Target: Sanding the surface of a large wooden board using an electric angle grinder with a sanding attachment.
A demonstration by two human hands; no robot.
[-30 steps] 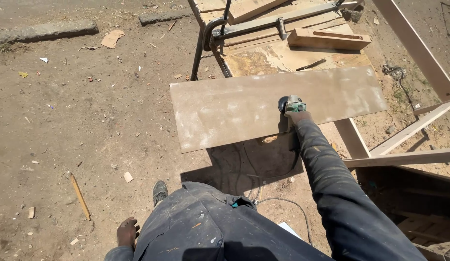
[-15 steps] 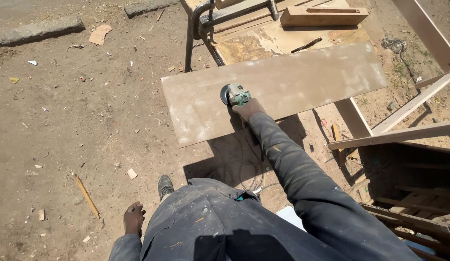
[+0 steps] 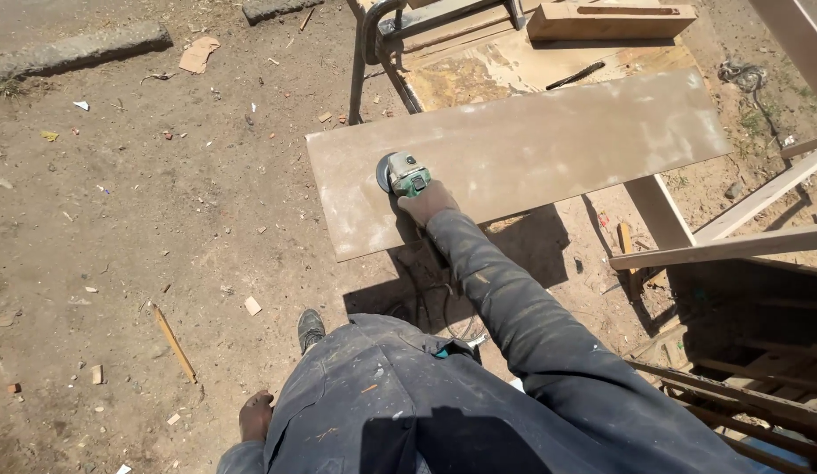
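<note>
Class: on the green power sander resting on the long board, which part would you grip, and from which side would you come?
Grip the sander's green body behind the round disc, from the near side, as the right hand does. The body points back toward the person, and the disc lies flat on the board.

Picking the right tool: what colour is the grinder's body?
Green, with a grey head; head view.
</note>
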